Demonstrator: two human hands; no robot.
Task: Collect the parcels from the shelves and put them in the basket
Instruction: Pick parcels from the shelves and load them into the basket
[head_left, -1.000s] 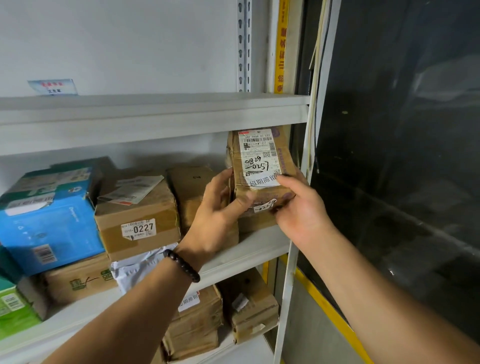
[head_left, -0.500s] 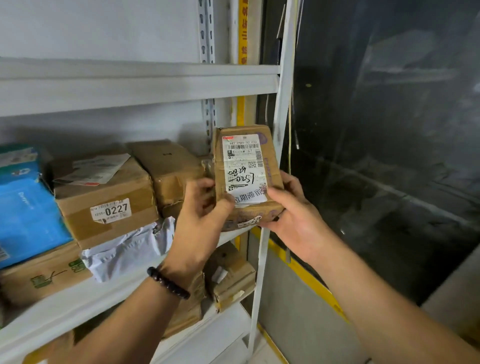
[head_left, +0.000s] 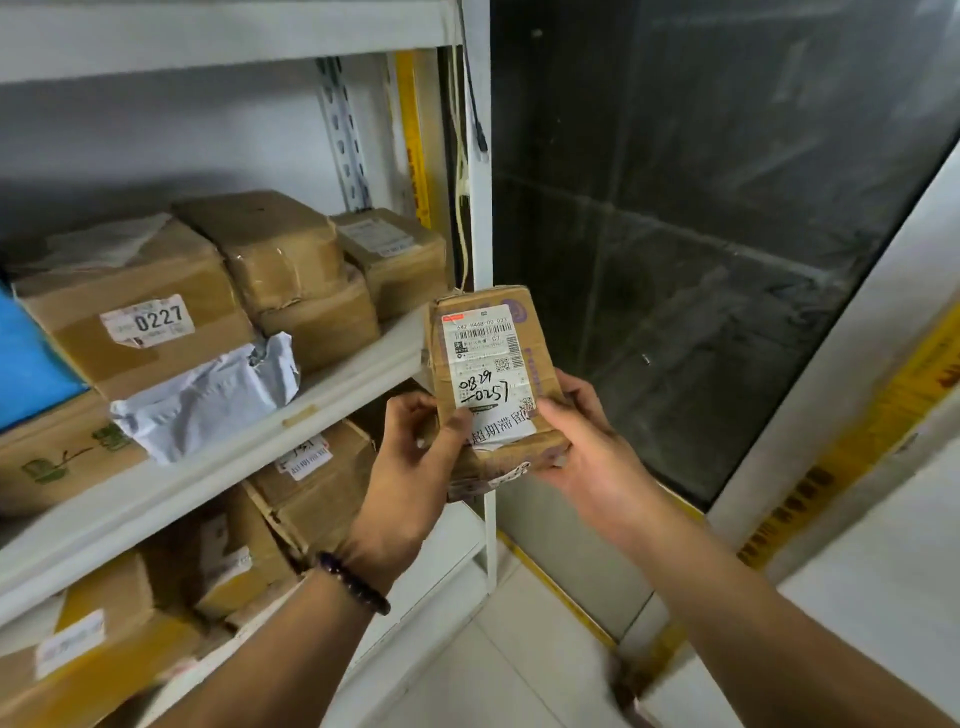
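Observation:
A small brown cardboard parcel (head_left: 491, 358) with a white shipping label and handwritten numbers is upright in the air, in front of the shelf's right post. My left hand (head_left: 415, 457) grips its left side, thumb on the label. My right hand (head_left: 582, 441) grips its right side, fingers behind it and thumb on the front. More parcels stay on the white shelf (head_left: 291, 415): a box marked 0227 (head_left: 140, 312), a white plastic mailer (head_left: 208, 395) and several brown boxes (head_left: 291, 270). No basket is in view.
A lower shelf holds several more brown boxes (head_left: 311, 483). A blue box (head_left: 31, 364) shows at the left edge. The white upright post (head_left: 480, 156) stands right of the shelves, with a dark glass panel (head_left: 701, 260) beyond it. Pale floor tiles (head_left: 519, 665) lie below.
Both hands have pulled the small parcel off the shelf, down and out towards me. The view has swung right and down, so the shelves have shifted left.

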